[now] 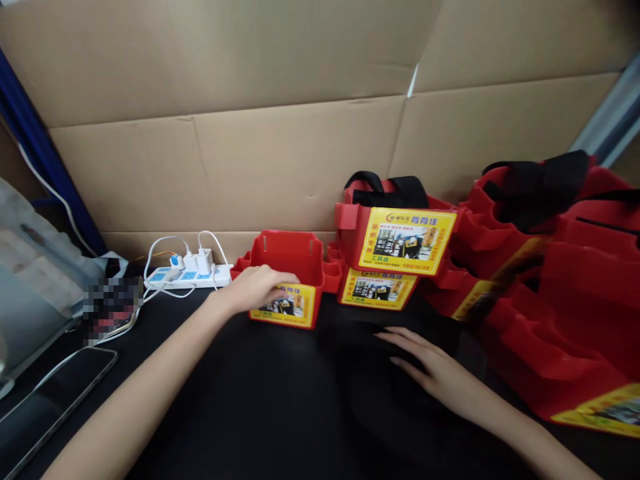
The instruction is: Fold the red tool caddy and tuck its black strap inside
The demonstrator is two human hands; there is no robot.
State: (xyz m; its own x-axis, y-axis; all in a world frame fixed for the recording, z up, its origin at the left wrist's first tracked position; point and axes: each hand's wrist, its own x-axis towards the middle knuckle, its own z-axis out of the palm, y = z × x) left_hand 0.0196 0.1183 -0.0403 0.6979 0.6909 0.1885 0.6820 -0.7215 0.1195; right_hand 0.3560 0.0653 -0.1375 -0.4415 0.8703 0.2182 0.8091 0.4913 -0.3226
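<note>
My left hand (265, 287) has its fingers over the front wall of a red plastic tool box (290, 250), the thumb inside and a yellow picture label on the outside. The box stands upright on the black tabletop (240, 400). To its right, my right hand (425, 363) reaches low over dark, blurred black material (370, 387), fingers stretched out and thumb apart. Whether its fingertips touch that material I cannot tell. Nearby, a labelled red tool box (400, 230) with a black strap sits on top of another one (379, 291).
More red tool boxes with black straps (540, 287) crowd the right side. At the left are a white power strip (205, 277) with chargers and cables, a phone (55, 393) and a pixelated item (113, 310). A cardboard wall (250, 160) closes off the back.
</note>
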